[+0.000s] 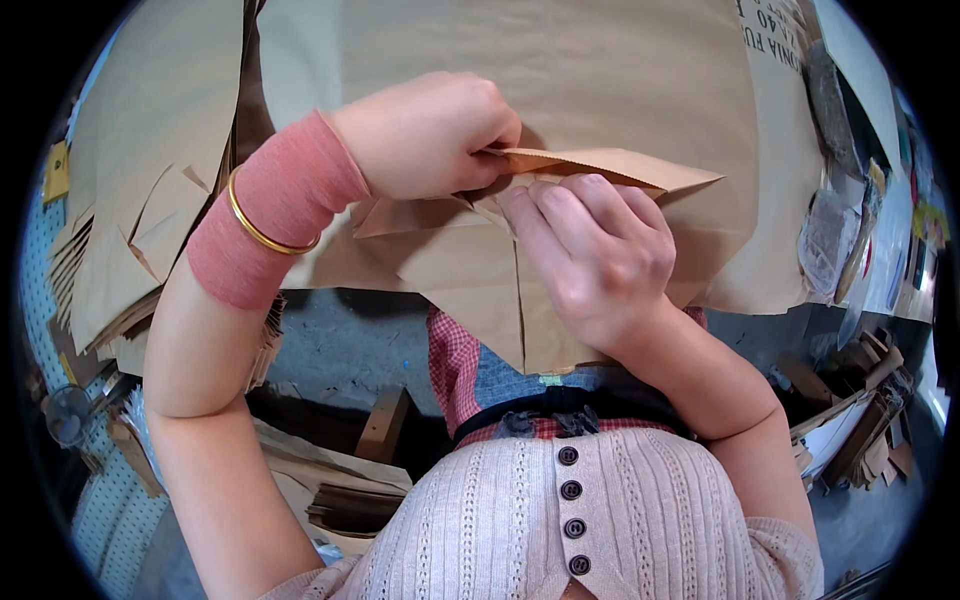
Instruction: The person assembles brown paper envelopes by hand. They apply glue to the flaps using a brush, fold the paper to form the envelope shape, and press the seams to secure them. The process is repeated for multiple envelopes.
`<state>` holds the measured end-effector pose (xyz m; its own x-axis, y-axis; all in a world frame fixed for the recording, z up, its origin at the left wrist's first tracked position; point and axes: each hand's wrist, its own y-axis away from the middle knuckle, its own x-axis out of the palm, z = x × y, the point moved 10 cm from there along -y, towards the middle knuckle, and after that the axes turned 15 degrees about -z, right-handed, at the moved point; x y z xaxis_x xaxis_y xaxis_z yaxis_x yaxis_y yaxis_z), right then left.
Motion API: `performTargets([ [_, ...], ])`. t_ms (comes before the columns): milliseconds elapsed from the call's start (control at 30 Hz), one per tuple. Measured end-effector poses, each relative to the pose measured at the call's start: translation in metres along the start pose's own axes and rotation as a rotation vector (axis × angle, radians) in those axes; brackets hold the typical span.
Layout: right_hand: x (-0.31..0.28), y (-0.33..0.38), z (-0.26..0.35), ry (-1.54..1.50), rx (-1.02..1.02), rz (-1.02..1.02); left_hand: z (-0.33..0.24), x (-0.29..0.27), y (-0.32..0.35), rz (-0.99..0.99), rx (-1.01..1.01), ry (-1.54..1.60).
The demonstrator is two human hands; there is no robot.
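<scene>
A brown paper bag (465,265) lies over the near edge of the table, its lower part reaching past the edge toward my lap. Its zigzag-cut edge (600,160) stands raised, with folds opened out to either side. My left hand (440,135) is closed on the paper at the left end of that edge, fingertips mostly hidden. Just right of it, my right hand (605,245) bends its fingers over the paper below the raised edge, gripping it. The right thumb is largely out of sight. A pink band and a gold bangle circle my left forearm.
Large brown paper sheets (640,60) cover the table. Stacked brown paper bags (130,220) stand at the left. Plastic-wrapped items (825,245) lie along the right side. Below, paper scraps (870,420) fill a container at right, and a wooden piece (385,425) sits under the table edge.
</scene>
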<state>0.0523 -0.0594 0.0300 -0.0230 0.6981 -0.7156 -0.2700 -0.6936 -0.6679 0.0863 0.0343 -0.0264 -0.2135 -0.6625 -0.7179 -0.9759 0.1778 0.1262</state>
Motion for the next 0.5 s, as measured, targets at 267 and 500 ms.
performTargets([
  [267, 0.000, -0.001, -0.002, -0.009, 0.026, 0.035, 0.002, 0.001, -0.005, 0.127, -0.082, -0.036],
  [500, -0.006, -0.001, -0.003, -0.038, -0.005, -0.185, -0.021, 0.003, 0.000, 0.014, 0.112, -0.295],
])
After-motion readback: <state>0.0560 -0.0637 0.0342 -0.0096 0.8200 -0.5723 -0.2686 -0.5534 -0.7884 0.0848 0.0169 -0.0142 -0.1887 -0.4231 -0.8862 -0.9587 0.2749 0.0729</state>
